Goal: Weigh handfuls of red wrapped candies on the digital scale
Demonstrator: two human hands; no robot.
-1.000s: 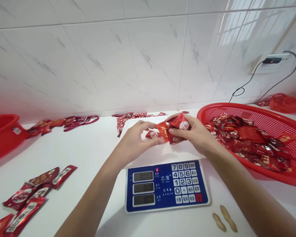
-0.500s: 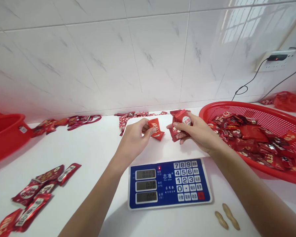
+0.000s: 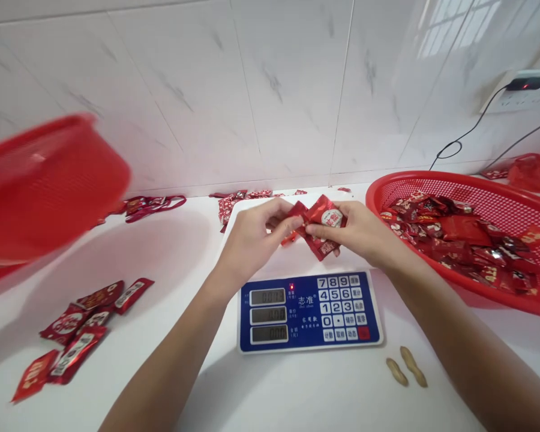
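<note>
Over the white pan of a digital scale (image 3: 310, 309), my two hands meet. My right hand (image 3: 362, 234) is closed around a few small red snack packets (image 3: 324, 219), thumb on top; the front one has a pale round label. My left hand (image 3: 263, 234) pinches the edge of a dark red packet (image 3: 299, 210) in the same bunch, its thumb against the packets. Part of an orange-red packet (image 3: 290, 239) shows on the pan beneath my left fingers. How many packets are in the bunch is hidden by overlap.
A red perforated basket (image 3: 490, 180) of red packets stands right. Several packets (image 3: 78, 333) lie left. Two peanuts (image 3: 405, 369) sit before the scale. A blurred red basket (image 3: 49, 192) is raised at left. Red pouches (image 3: 229, 207) line the wall, below a socket (image 3: 517, 93).
My left hand has moved right to the bunch in my right hand; its orange-red packet is now on the pan. The left basket has risen and tilted. The view has shifted slightly.
</note>
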